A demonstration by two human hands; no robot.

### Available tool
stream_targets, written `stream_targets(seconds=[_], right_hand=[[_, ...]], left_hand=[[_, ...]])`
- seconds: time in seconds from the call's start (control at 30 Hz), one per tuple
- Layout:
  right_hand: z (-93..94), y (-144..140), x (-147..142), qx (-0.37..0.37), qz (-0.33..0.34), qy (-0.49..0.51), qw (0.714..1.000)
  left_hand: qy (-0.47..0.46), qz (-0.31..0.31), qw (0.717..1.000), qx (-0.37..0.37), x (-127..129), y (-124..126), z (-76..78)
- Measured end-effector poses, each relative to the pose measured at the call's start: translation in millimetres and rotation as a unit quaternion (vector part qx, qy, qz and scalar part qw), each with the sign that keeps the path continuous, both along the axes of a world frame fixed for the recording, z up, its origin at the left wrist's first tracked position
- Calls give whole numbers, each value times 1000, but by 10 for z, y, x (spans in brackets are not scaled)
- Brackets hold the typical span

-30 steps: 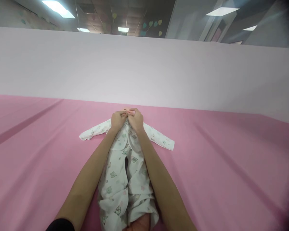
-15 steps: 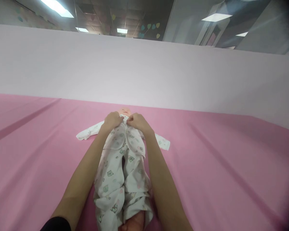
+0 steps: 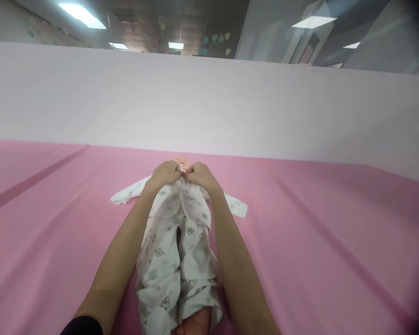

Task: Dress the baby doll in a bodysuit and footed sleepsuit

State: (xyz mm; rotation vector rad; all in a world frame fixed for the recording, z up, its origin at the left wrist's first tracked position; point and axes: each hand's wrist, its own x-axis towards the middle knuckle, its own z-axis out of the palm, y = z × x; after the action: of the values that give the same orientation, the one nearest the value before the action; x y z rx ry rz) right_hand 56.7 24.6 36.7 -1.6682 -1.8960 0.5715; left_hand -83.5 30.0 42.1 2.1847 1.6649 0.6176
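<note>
both hands (image 3: 167, 173) at neck of patterned shirt (image 3: 168, 201)

From where I stand, a pink sheet (image 3: 300, 260) spreads wide, one long crease (image 3: 38, 179) slanting across its left side and another down its right. On it a doll (image 3: 181, 163) lies on its back in white printed clothes (image 3: 165, 204), head toward the far edge. Its sleeves (image 3: 129, 191) stretch out either side; a bare foot (image 3: 195, 323) shows at the near end.
</note>
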Motion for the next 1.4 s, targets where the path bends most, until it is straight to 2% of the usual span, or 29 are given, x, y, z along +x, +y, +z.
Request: stream_targets(seconds=[0.17,0.3,0.47,0.63,0.8,1.0,1.2,1.4], right_hand=[[-3,23,47,-13,47,74,996],[10,7,93,-23,74,112,991],[96,-77,176,-36,71,90,993],[203,-195,207,-61,42,-19,997],[237,-263,146,-156,125,-35,979],[192,-216,100,-184,174,-7,967],[215,-229,169,-161,185,19,969],[215,-223,161,-179,167,5,970]], left_hand=[[-20,-16,1000,15,26,-13,11],[-71,-44,996,17,7,12,-15],[-133,-98,984,-67,-36,10,-26],[-20,-159,970,-182,-88,-45,44],[30,-162,958,-233,-135,-139,159],[13,-168,960,-225,-162,-130,151],[-23,-208,956,-207,-249,-71,126],[-17,-230,954,-191,-236,-76,154]])
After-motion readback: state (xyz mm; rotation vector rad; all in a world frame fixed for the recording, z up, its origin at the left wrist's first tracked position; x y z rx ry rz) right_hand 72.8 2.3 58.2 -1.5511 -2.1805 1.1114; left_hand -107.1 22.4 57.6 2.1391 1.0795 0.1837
